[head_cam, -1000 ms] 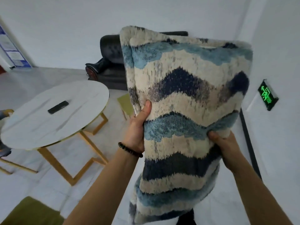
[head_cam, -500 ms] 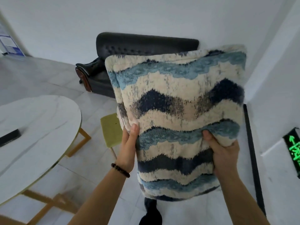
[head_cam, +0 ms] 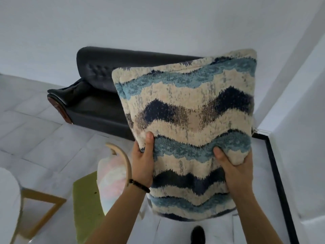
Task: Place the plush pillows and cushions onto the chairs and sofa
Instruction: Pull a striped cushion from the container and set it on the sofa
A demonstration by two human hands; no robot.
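Note:
I hold a square plush cushion (head_cam: 190,110) with wavy cream, light-blue and navy bands upright in front of me. My left hand (head_cam: 143,164) grips its left edge with the thumb on the front, and my right hand (head_cam: 233,169) pinches its lower right part. Behind the cushion stands a black leather sofa (head_cam: 91,95) against the white wall; the cushion hides its right half. Below my left arm a chair with a green seat (head_cam: 86,196) and curved wooden backrest holds a pastel plush pillow (head_cam: 112,176).
The rim of a white round table (head_cam: 8,194) with light wooden legs is at the lower left. A white wall with black skirting (head_cam: 277,182) runs along the right. Pale tiled floor lies between the table and the sofa. A dark shoe (head_cam: 197,234) shows at the bottom.
The view has advanced toward the sofa, which now looks larger and nearer. The table has slid off to the left, the green exit sign has left the view, and the chair with the pastel pillow has appeared.

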